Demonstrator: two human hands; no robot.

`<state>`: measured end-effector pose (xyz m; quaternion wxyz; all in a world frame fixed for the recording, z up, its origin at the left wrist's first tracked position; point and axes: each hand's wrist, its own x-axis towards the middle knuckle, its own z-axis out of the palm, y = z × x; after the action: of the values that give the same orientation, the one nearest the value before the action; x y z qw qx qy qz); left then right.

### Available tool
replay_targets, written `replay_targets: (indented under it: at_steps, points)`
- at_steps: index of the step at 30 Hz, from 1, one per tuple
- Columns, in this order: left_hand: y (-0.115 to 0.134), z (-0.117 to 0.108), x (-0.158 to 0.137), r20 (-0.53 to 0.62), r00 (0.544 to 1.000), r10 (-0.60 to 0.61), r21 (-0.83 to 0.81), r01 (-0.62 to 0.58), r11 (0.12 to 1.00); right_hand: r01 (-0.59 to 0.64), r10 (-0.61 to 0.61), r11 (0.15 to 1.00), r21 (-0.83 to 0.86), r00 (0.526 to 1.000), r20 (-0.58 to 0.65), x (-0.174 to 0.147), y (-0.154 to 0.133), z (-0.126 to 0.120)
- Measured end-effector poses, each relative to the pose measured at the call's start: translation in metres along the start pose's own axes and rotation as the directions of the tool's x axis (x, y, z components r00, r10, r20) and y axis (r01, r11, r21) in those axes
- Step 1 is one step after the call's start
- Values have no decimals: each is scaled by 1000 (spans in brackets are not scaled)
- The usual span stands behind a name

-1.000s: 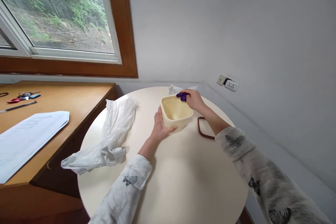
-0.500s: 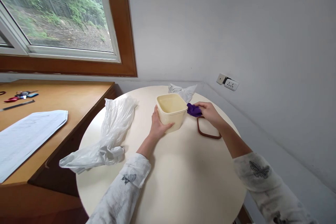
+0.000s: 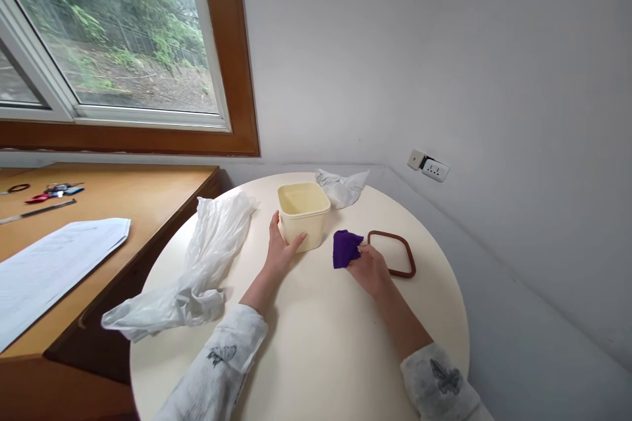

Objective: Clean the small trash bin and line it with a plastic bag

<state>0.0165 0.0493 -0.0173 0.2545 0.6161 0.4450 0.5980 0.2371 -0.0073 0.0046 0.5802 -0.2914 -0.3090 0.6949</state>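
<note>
A cream plastic container (image 3: 307, 227) with an open top stands upright toward the far side of the round table. Wrapped around its near left corner, my left hand (image 3: 281, 248) grips it, thumb across the front wall. My right hand (image 3: 369, 268) pinches a purple cloth (image 3: 346, 248), which hangs above the tabletop to the right of the container. Just beyond that hand lies a brown rounded-square ring (image 3: 413, 256), part of its near left side hidden by the hand.
A crumpled clear plastic bag (image 3: 217, 243) stretches along the table's left side. Another white bag (image 3: 342, 189) sits at the back. On the wooden desk (image 3: 162, 177) at left are papers (image 3: 64, 263), keys (image 3: 56, 191) and a dark strip (image 3: 39, 210). A wall socket (image 3: 435, 170) is at right.
My right hand has drawn the purple cloth away from the container's right side, toward me and left. The container, still in my left hand, appears slightly further left.
</note>
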Motion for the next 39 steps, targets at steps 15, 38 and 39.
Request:
replay_targets:
  at_steps: [15,38,39]
  points:
    - [22,-18,-27,-115,993,35,254,-5,967,-79,79,997,-2,995,-55,-4,12,3]
    - [61,12,-58,709,631,-315,-347,701,623,-151,153,970,-190,988,-7,-11,14,13]
    - [62,12,-58,719,617,-320,-354,721,596,-149,147,971,-188,989,-25,-11,15,12]
